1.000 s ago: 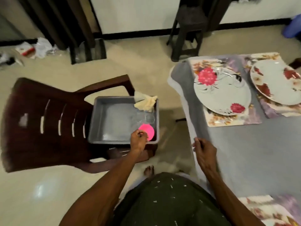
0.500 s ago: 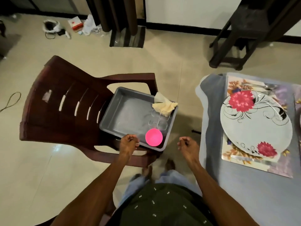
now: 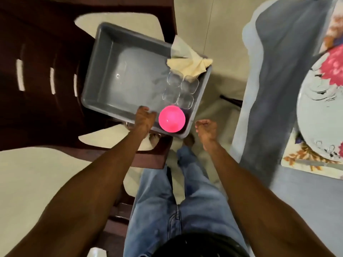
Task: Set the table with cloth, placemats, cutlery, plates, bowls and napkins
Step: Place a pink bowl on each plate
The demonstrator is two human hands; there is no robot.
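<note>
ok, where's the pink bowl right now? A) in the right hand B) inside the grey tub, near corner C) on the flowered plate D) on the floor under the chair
B: the pink bowl sits inside the grey tub on the chair, at its near corner by the clear cups; the left hand is at the tub's rim beside it, and the right hand is off to the side with nothing in it.

Dark brown chair (image 3: 46,101) carries grey tub (image 3: 104,71) on its seat. Right of the chair: worktop under grey cloth (image 3: 278,86), which hangs over the near edge. On the cloth, a floral placemat (image 3: 304,160), with a flower-print plate (image 3: 319,115) on it (both cut off at frame edge). Pale floor (image 3: 27,182) under the chair.
</note>
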